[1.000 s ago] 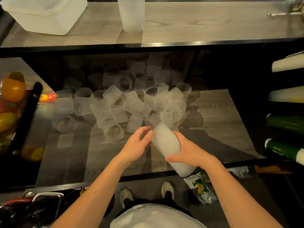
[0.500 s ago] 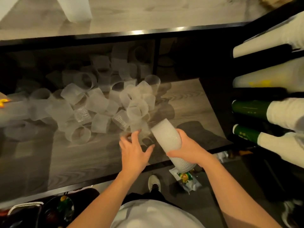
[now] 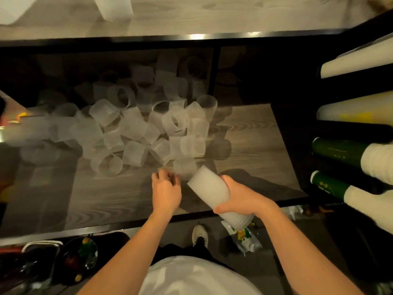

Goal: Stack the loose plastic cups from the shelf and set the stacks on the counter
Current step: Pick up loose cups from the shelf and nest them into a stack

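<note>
Cups (image 3: pixel 136 133) lie heaped loose mid-shelf (image 3: pixel 251 150). Right hand (image 3: pixel 240 199) grip clamped round tilted stack (image 3: pixel 212 190), closed end toward heap, ready for nesting. Left hand (image 3: pixel 165 188) fingers curl at nearest cup (image 3: pixel 184 167); contact blurred, can't tell.

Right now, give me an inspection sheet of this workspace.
Surface: wood-grain shelf under a counter.
Job's things: heap of loose cups on the shelf; a finished stack stands on the counter.
Clutter: snack packet on the floor.
Hands: right hand grips a tilted cup stack; left hand reaches at the nearest cup, grip blurred.
Cables: nothing seen.
Surroundings: wrapped rolls racked at right.
</note>
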`<action>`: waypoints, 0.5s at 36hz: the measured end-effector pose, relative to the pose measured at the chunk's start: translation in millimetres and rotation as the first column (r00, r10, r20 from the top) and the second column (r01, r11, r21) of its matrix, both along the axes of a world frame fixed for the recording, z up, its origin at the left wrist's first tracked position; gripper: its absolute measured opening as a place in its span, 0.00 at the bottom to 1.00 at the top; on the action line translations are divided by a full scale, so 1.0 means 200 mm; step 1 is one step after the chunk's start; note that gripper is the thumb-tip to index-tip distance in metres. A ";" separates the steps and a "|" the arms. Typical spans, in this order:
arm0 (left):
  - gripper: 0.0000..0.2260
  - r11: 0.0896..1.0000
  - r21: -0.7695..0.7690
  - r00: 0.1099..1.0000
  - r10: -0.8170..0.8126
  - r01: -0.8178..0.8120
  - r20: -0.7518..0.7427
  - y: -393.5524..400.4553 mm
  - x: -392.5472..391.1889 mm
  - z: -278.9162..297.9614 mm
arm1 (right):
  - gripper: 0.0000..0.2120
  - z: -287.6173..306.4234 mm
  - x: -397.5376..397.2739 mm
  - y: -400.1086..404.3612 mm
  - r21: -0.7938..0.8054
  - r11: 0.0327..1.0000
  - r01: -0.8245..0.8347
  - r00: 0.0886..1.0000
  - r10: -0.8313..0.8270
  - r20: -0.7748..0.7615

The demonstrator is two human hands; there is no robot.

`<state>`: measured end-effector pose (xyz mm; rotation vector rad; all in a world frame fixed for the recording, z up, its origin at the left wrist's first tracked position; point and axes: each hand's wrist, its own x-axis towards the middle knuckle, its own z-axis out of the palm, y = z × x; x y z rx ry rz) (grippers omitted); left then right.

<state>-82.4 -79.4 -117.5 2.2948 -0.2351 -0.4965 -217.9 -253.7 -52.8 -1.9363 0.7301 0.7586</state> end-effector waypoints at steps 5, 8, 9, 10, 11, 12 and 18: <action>0.06 0.983 0.027 0.981 -0.183 0.182 0.058 0.05 0.02 0.06 | 0.55 0.00 0.02 0.01 -0.038 0.998 -0.041 0.999 0.040 -0.020; 0.06 0.976 -0.064 0.977 -0.204 0.207 0.056 0.06 0.01 0.10 | 0.57 -0.01 0.04 0.02 -0.058 0.997 -0.058 0.998 0.057 -0.032; 0.06 0.974 -0.115 0.981 -0.193 0.195 0.025 0.07 0.00 0.11 | 0.57 -0.01 0.04 0.02 -0.060 0.996 -0.062 0.998 0.060 -0.035; 0.08 0.968 -0.180 0.983 -0.184 0.176 -0.027 0.07 0.00 0.12 | 0.58 -0.01 0.04 0.02 -0.062 0.996 -0.066 0.997 0.064 -0.037; 0.12 0.957 -0.247 0.979 -0.179 0.151 -0.094 0.08 0.00 0.14 | 0.58 -0.02 0.04 0.02 -0.062 0.995 -0.072 0.997 0.070 -0.036; 0.18 0.943 -0.307 0.972 -0.178 0.124 -0.153 0.09 0.00 0.15 | 0.58 -0.02 0.04 0.02 -0.063 0.995 -0.078 0.997 0.076 -0.032; 0.20 0.885 -0.343 0.907 -0.387 0.314 -0.169 0.09 -0.03 0.17 | 0.59 -0.01 0.05 0.00 -0.103 0.991 -0.087 0.996 0.087 -0.005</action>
